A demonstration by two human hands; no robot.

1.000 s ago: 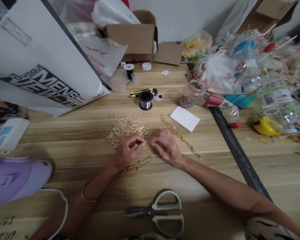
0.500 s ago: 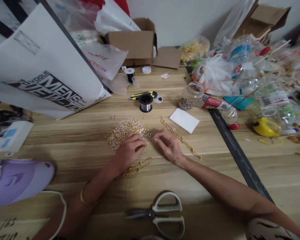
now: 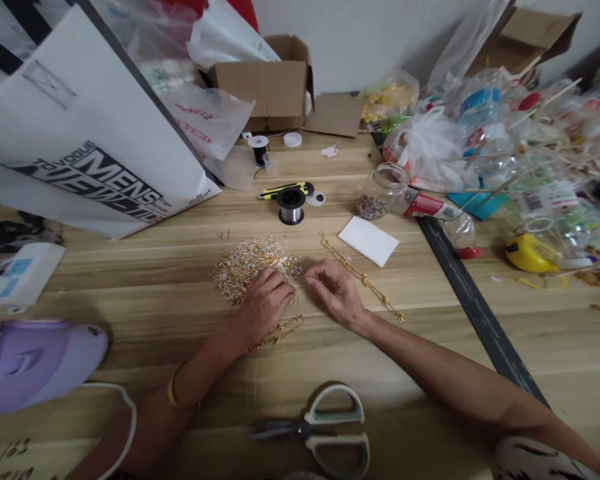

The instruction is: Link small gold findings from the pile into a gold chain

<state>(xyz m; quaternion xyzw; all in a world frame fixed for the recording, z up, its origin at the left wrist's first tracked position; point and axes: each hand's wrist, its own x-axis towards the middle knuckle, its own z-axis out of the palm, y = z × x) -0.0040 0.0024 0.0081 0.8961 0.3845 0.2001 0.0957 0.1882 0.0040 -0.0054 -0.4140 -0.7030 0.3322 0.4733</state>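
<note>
My left hand (image 3: 267, 300) is closed at the lower right edge of a pile of small gold and silver pieces (image 3: 240, 267); what its fingers hold is hidden. My right hand (image 3: 336, 293) faces it from the right, thumb and forefinger pinched on a thin pin-like piece (image 3: 303, 277). A bunched gold chain (image 3: 280, 331) lies partly under my left wrist. Another gold chain (image 3: 365, 279) stretches along the table just beyond my right hand.
Scissors (image 3: 310, 430) lie near the front edge. Behind the pile stand a wire spool (image 3: 291, 208) and a bead jar (image 3: 383, 190), with a white pad (image 3: 369, 241) nearby. A purple iron (image 3: 40, 363) is at left, plastic bottles (image 3: 485, 127) at right.
My left hand has shifted slightly right and turned more palm-down. My right hand has barely moved; the thin piece at its fingertips now shows more clearly.
</note>
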